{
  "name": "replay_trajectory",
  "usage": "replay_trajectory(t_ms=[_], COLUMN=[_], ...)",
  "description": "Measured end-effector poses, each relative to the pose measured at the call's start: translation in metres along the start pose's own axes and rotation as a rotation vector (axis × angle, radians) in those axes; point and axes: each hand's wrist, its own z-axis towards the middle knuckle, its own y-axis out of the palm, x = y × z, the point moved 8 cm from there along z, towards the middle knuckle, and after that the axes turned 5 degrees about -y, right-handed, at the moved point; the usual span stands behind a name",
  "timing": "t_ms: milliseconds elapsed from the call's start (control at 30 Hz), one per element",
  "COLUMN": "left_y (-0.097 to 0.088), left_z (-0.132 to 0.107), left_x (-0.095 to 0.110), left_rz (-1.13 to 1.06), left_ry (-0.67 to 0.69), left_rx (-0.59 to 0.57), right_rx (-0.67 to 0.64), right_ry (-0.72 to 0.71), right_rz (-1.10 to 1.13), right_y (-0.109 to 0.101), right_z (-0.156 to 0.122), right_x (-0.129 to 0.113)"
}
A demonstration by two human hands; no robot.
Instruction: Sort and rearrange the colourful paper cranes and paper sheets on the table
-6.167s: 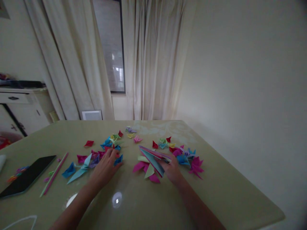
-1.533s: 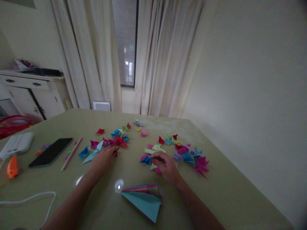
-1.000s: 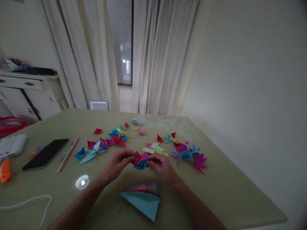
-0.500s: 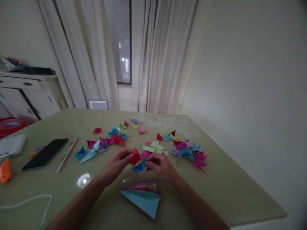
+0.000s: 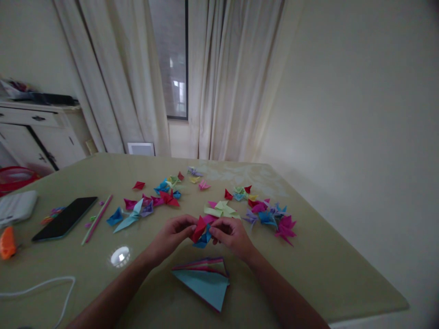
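Note:
Over the middle of the table, my left hand (image 5: pixel 176 235) pinches a small red origami piece (image 5: pixel 198 230) between thumb and fingers. My right hand (image 5: pixel 232 235) grips a blue origami piece (image 5: pixel 202 241) by its right tip. The red piece sits against the blue one and partly covers it, so whether they interlock I cannot tell. Just behind my hands lies a pale green folded paper star (image 5: pixel 222 210), with some magenta paper beside it. Nearer to me, below both hands, rests a large folded paper wedge (image 5: pixel 204 283), light blue with pink and green layers.
Colourful origami pieces lie in a left cluster (image 5: pixel 147 208) and a right cluster (image 5: pixel 270 217). Farther left are two paper straws (image 5: pixel 98 219), a black phone (image 5: pixel 65 219), a white device (image 5: pixel 17 208), an orange object (image 5: pixel 7 243) and a white cable (image 5: pixel 41 285).
The red piece has moved right and down with my left hand, and it now overlaps the blue piece. The blue piece is more upright and slightly to the right.

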Motion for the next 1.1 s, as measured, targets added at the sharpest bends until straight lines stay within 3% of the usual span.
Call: replay_trajectory(t_ms=[500,867,1100], left_y=[0.003,0.002,0.003], left_z=[-0.001,-0.011,-0.01], left_x=[0.005,0.029,0.026], left_rz=[0.077,0.436,0.466], left_ry=[0.09,0.342,0.337], left_rx=[-0.012,0.125,0.126], right_rx=[0.079,0.074,0.052], right_ry=[-0.02,-0.01,-0.008], right_rz=[-0.044,-0.059,-0.063], right_y=[-0.006,-0.006,-0.004], right_z=[0.0,0.0,0.001], right_x=[-0.001,0.002,0.003])
